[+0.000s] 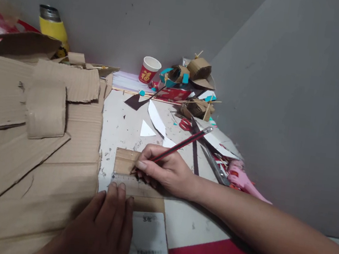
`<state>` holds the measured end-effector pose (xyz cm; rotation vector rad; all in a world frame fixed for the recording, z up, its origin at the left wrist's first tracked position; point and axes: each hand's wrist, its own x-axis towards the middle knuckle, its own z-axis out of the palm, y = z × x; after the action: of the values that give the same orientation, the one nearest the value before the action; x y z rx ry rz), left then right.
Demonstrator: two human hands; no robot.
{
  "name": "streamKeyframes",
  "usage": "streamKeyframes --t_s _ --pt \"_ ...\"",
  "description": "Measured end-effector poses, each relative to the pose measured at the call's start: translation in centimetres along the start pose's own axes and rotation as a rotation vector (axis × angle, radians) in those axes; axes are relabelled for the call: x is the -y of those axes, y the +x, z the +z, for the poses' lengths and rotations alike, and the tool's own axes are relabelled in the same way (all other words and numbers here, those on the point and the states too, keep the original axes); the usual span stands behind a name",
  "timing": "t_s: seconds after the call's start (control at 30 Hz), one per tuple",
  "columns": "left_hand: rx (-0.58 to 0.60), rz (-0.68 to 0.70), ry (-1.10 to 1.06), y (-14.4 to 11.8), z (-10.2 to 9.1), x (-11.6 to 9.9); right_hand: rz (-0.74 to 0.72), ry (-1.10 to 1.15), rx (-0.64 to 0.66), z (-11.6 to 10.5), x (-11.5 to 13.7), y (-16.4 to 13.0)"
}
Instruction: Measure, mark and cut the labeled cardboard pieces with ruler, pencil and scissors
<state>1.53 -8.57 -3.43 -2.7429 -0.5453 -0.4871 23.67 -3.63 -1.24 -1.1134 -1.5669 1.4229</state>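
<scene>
My right hand (164,170) is closed around a red and black striped pencil (182,144), its tip down near the upper edge of a clear ruler (149,189). The ruler lies across a small brown cardboard piece (125,160). My left hand (107,219) lies flat with fingers stretched out, fingertips on or at the ruler's near edge by its left end. Beneath the ruler the cardboard continues toward me, with a white printed label (150,241) on it. The pencil's point is partly hidden by my fingers.
Large cardboard sheets (70,189) cover the left side. Behind stand a red paper cup (150,70) and a yellow bottle (54,26). At right lie red-handled scissors (185,124), a utility knife (216,166) and a pink glue gun (245,180). Grey walls (286,96) bound the table.
</scene>
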Motion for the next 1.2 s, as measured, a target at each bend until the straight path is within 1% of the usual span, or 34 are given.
streamKeyframes --t_s 0.1,0.2,0.3,0.43,0.7,0.8,0.93,1.1,1.2 --pt "0.000 0.000 0.007 0.07 -0.01 0.06 -0.087 -0.103 0.000 -0.02 0.03 -0.02" --pt "0.001 0.000 0.015 0.25 -0.20 0.13 -0.142 -0.169 0.009 -0.03 -0.12 0.08" --pt "0.015 0.001 0.015 0.38 -0.33 0.17 -0.152 -0.197 0.029 -0.05 -0.27 0.14" --pt "-0.006 0.007 0.006 0.37 -0.19 0.13 -0.160 -0.215 0.044 -0.07 -0.26 0.22" --pt "0.001 0.005 -0.001 0.30 -0.15 0.10 -0.170 -0.300 0.064 -0.20 -0.06 0.41" --pt "-0.003 0.000 0.001 0.32 -0.29 0.15 -0.216 -0.343 0.061 -0.18 -0.10 0.36" --pt "0.014 0.003 0.009 0.29 -0.33 0.17 -0.289 -0.386 0.023 -0.15 -0.24 0.32" --pt "0.023 0.017 0.008 0.15 -0.23 0.15 -0.243 -0.317 0.059 -0.22 -0.25 0.43" --pt "0.020 0.019 0.006 0.10 -0.25 0.16 -0.248 -0.337 0.028 -0.14 -0.20 0.36"
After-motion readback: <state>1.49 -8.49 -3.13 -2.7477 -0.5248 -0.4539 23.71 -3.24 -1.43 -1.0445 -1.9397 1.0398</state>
